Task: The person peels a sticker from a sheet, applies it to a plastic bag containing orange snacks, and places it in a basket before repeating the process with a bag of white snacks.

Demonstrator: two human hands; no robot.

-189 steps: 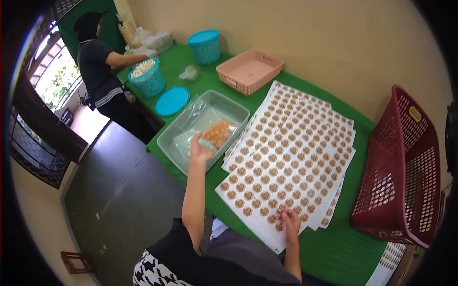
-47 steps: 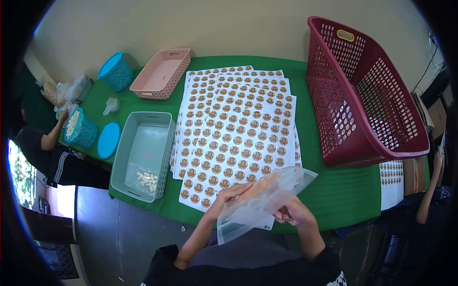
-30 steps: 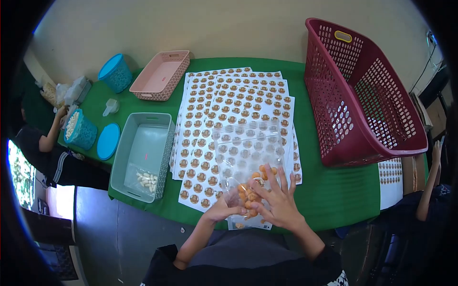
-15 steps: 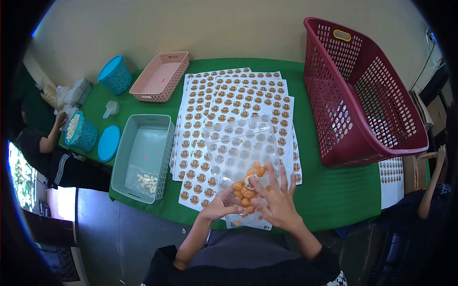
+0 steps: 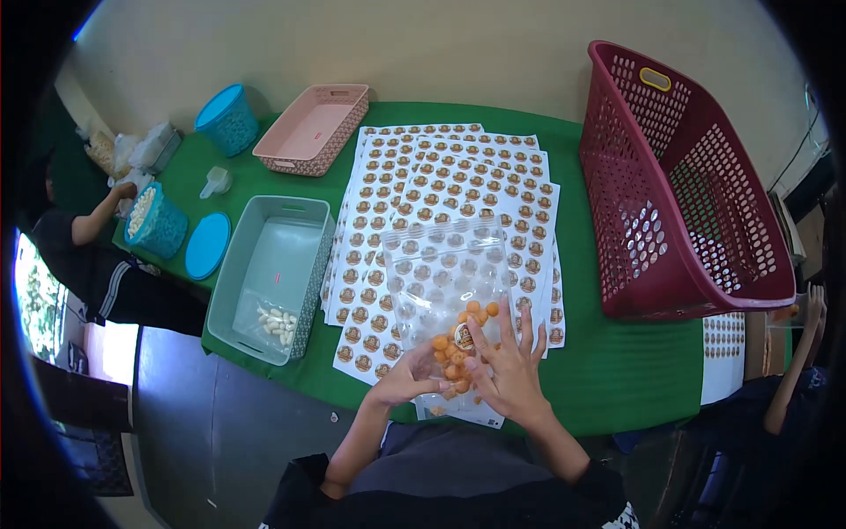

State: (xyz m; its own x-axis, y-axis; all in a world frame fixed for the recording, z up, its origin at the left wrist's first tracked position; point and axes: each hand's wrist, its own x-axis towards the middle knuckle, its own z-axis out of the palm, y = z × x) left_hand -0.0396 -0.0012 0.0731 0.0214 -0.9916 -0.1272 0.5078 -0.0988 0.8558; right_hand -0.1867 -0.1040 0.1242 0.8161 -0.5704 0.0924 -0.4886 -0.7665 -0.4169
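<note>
A clear zip-top plastic bag [image 5: 438,288] lies over the sticker sheets [image 5: 388,176], with round orange snack balls [image 5: 454,372] gathered at its lower end. My left hand [image 5: 404,379] grips the bag's lower left side, its thumb in front and the other fingers partly hidden. On the front of the bag, over the snacks, is a round brown-and-white sticker [image 5: 463,337]. My right hand [image 5: 513,377] is spread over the bag's lower right part, a fingertip at the sticker's edge.
A green tray [image 5: 304,282] holding a bag of white pieces stands left, near a pink tray [image 5: 352,123], blue tubs [image 5: 227,126], a blue lid [image 5: 208,245] and a scoop [image 5: 216,182]. A tall maroon basket [image 5: 634,238] stands right. Other people are at both sides.
My right fingers have shifted off the sticker's face, so its brown print now shows. My left hand keeps its grip. The camera view has turned slightly.
</note>
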